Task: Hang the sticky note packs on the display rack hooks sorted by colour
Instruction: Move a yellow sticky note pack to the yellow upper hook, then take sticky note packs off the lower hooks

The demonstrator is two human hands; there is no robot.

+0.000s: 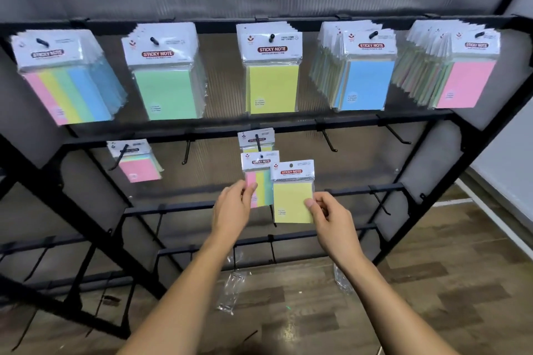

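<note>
My left hand (234,208) pinches a multicolour striped pack (260,179) by its lower left edge, just below the middle hook of the second bar. My right hand (328,217) pinches a yellow pack (292,196) at its right edge, overlapping the striped one. Behind them another pack (256,140) hangs on that middle hook. The top bar carries five groups: multicolour (66,78), green (165,72), yellow (272,69), blue (362,66) and pink (458,66). A pink-fronted pack (135,160) hangs on the second bar at the left.
The black display rack (317,125) leans back against a grey wall. Bare hooks (328,140) stick out on the second bar and on the lower bars. Clear plastic wrappers (230,291) lie on the wooden floor under the rack.
</note>
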